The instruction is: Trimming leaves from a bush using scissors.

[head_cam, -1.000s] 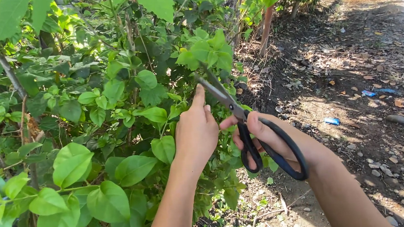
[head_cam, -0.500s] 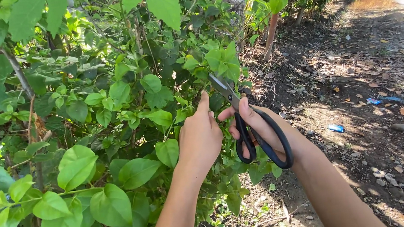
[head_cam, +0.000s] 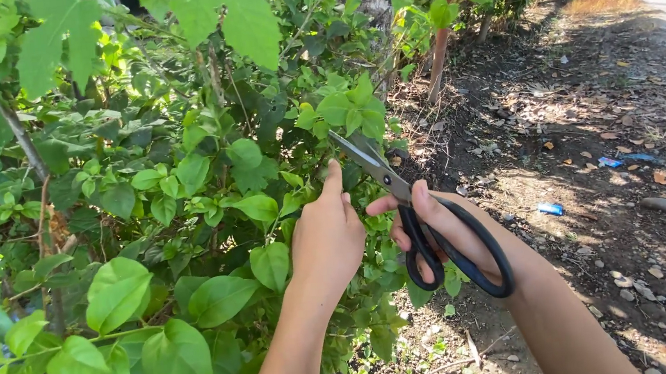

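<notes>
1. The right hand (head_cam: pixel 445 229) is wrapped around the black handles of the scissors (head_cam: pixel 427 218), blades parted and angled up-left into the shrub (head_cam: pixel 184 186).
2. The left hand (head_cam: pixel 325 233) is curled into the leaves, forefinger raised, seemingly pinching a stem; the grip itself is hidden.
3. Risk, as I judge it: that forefinger sits just beside the blades, so a careless snip could nick it.
4. Leaves crowd the tips, so the wrong twig may get cut.

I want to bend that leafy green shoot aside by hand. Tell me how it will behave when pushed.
The leafy green shoot looks thin and soft, so it would probably flex easily and spring back. Its broad leaves suggest it is light. The left hand already reaches in beside the black-handled scissors, so push gently.
</notes>
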